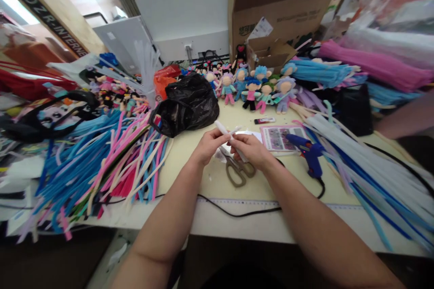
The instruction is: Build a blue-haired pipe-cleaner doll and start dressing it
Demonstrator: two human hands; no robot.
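Observation:
Both my hands meet over the middle of the table, working on a white pipe cleaner (pixel 222 128). My left hand (pixel 209 146) pinches it near its upper end, and my right hand (pixel 251 148) is closed on it from the other side. Another white length shows under my right fingers; whether it is the same piece I cannot tell. Just beneath my hands lie scissors (pixel 236 174) with grey-brown handles, their blades mostly hidden. A blue glue gun (pixel 309 153) rests to the right of my right hand, beside a pink-edged picture card (pixel 283 139).
Bundles of coloured pipe cleaners (pixel 88 167) cover the left side; white and blue ones (pixel 366 158) lie right. Small dolls (pixel 252 92) stand at the back beside a black plastic bag (pixel 190 104). A black cord (pixel 237 213) crosses the front near a ruler strip (pixel 325 205).

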